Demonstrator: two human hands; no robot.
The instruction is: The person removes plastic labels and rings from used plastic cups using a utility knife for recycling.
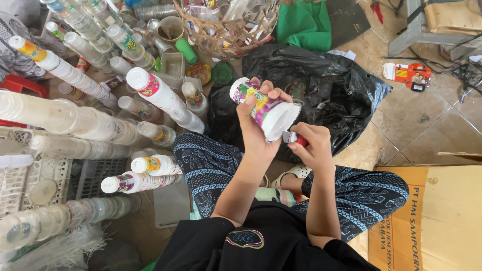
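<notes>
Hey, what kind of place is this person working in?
Probably an informal recycling sorting spot on a tiled floor: long stacks of nested plastic cups, a black bag of waste, and the left hand holding a cup being cut.

We are looking down at a floor [427, 120] of beige tiles with dark grout lines, and daylight is falling evenly across it. A black plastic bag [341, 90] is lying crumpled on the tiles, and a green cloth bag [304, 22] is resting just behind it. A woven basket [226, 30] is standing near the top, filled with odds and ends. Long stacks of clear plastic cups [75, 123] are spreading over the left side, some lying across white plastic crates [30, 175]. A flattened cardboard box [432, 216] is lying at the lower right. Grey metal legs [416, 25] and dark cables [459, 68] are showing at the upper right.
</notes>
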